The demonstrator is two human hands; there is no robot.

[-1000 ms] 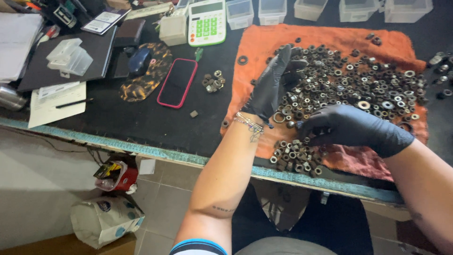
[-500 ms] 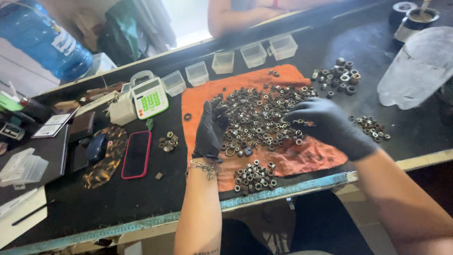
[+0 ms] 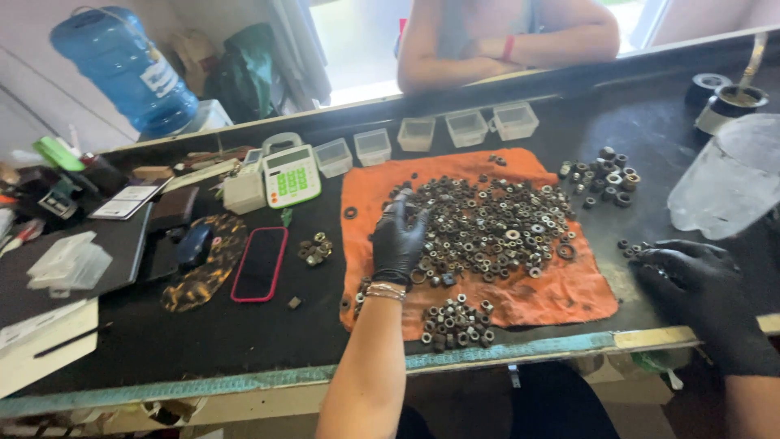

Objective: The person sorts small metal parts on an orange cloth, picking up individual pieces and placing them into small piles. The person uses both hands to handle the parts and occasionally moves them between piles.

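While the left hand (image 3: 398,241), in a black glove, lies flat and spread at frame centre on the edge of the heap of nuts and washers (image 3: 487,223) on the orange cloth (image 3: 561,293), its grip holds nothing. At lower right the gloved right hand (image 3: 691,284) rests on the dark surface (image 3: 203,333), fingertips touching a few nuts (image 3: 630,246); its grip cannot be told.

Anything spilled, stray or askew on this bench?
Mostly orderly sorting. A few pieces sit alone off the orange cloth: a washer by its upper left corner and one nut near the phone. The left hand rests on the main pile.
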